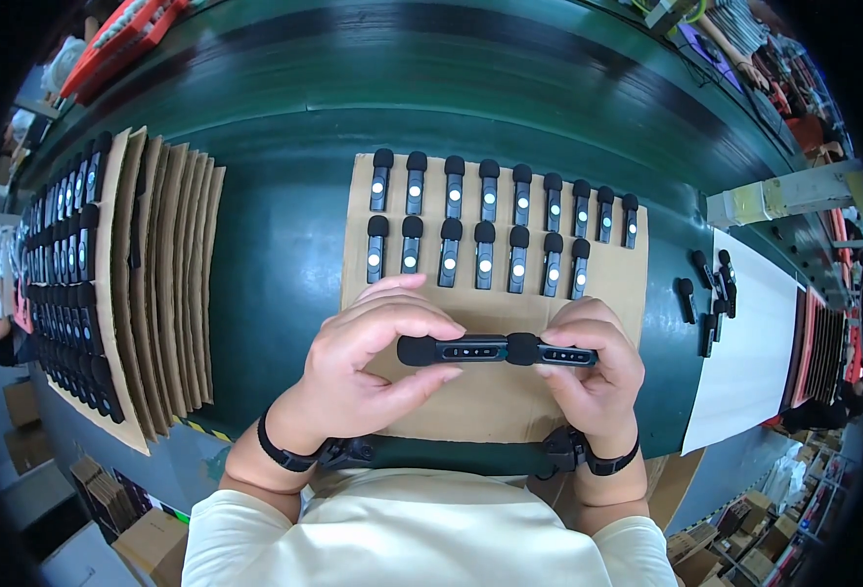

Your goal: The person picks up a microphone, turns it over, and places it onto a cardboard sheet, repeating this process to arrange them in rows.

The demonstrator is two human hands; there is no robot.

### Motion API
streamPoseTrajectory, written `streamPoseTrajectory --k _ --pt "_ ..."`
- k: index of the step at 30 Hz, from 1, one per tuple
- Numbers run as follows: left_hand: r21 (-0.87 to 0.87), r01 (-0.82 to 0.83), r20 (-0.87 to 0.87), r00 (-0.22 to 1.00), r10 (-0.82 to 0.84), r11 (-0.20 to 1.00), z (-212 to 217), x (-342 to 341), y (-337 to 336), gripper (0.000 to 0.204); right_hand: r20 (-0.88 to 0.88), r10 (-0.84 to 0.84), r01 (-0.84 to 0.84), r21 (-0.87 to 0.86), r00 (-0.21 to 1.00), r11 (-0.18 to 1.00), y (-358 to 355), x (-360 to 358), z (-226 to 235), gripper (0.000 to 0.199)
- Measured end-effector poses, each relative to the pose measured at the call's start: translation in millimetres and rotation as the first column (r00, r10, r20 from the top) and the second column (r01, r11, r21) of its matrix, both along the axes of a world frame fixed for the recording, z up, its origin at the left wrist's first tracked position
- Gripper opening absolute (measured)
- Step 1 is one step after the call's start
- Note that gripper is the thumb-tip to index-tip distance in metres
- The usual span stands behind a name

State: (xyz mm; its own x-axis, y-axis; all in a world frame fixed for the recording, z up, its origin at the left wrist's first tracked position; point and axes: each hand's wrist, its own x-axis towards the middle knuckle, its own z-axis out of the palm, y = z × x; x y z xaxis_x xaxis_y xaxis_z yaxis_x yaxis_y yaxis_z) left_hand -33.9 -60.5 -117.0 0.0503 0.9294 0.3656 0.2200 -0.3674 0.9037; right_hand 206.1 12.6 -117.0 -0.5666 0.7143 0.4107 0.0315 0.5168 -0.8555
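Note:
Above the near part of a brown cardboard sheet (490,313), I hold two small black clip-on microphones end to end. My left hand (358,357) pinches the left microphone (472,350) near its round foam tip, between thumb and forefinger. In my right hand (602,367) is the right microphone (566,356), gripped by its body, its foam tip against or very close to the end of the other one. Both show a narrow panel with small marks facing up. On the sheet beyond my hands lie two rows of similar microphones (484,256), each with a pale round dot.
Several cardboard sheets (162,284) stand stacked on edge at the left, the outermost covered with microphones (87,245). Loose microphones (713,293) lie at the right beside a white sheet (744,342). A pale metal post (793,196) juts in there. The table (275,245) is dark green.

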Motion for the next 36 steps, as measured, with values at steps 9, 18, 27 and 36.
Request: streamPoseTrajectory --k 9,18,27,36 --pt "0.01 -0.038 -0.142 0.989 0.039 0.999 5 6 2 0.029 -0.015 0.012 -0.013 -0.045 1.0 0.999 -3 4 5 0.031" --pt "-0.066 0.034 0.085 0.996 -0.029 0.997 -13 14 1 0.031 -0.04 -0.153 0.145 -0.155 0.987 0.977 -11 -4 8 0.032" --pt "-0.209 0.153 0.217 0.97 -0.107 0.966 -15 28 -6 0.027 0.208 -0.002 -0.005 0.036 0.978 0.999 -21 -12 6 0.037" --pt "-0.19 0.151 0.207 0.972 -0.111 0.97 -17 29 -4 0.028 0.111 0.02 -0.029 0.078 0.994 0.997 -16 -12 3 0.038"
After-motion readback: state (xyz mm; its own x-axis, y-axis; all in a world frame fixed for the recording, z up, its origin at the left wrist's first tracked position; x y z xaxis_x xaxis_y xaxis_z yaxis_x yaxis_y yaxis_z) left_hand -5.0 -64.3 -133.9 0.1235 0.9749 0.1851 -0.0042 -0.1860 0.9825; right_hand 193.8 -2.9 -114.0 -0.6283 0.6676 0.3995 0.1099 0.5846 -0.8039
